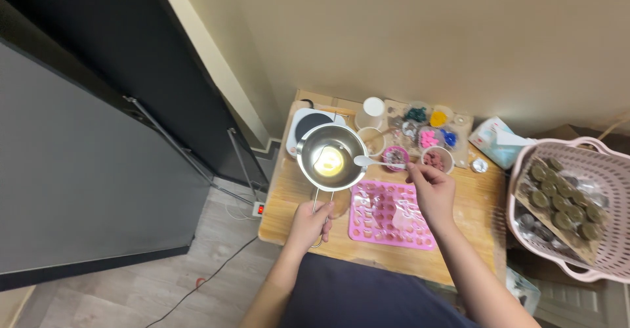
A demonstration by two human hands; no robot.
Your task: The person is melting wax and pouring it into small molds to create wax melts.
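A table [289,200] sits at the frame's centre, with a cabinet [79,157] filling the left side and a basket [613,170] at the right edge. Near the table's left edge a pan [330,156] is held above the top by the left hand [308,223] below it, in front of a hotplate [305,123]. Right of the pan, a spoon [371,162] reaches from the right hand [430,187] to the pan's rim. A mould [390,216] lies on the table between the hands. Cups [430,134] crowd the table's far edge, above the mould. A power strip [258,208] lies on the floor, left of the table.
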